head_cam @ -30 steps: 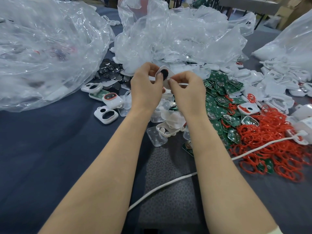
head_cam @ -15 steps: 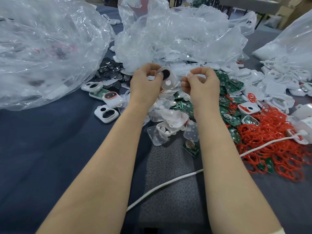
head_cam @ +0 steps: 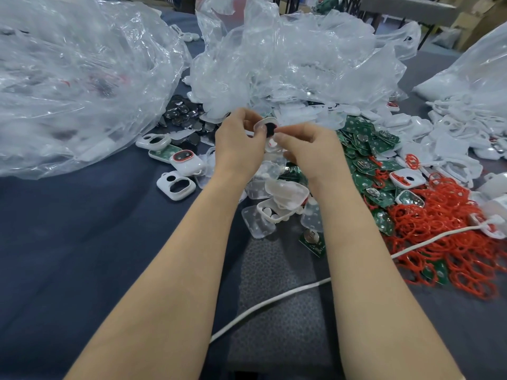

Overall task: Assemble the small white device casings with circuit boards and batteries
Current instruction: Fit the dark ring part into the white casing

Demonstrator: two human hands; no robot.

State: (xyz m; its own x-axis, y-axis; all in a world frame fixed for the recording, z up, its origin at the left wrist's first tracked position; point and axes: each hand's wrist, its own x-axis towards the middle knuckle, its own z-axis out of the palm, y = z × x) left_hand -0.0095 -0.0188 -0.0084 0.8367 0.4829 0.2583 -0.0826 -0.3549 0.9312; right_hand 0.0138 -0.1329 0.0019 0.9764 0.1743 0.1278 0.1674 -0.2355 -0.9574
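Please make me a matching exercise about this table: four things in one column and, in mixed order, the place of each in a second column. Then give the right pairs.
Things
1. casing
2. red rings
3. cable
4. circuit boards

Places
A. runs across the table, under the right forearm
B. held between the left hand and the right hand
C. green pile just right of the right hand
D. heap at the near right of the table

Pairs: 1-B, 2-D, 3-A, 4-C
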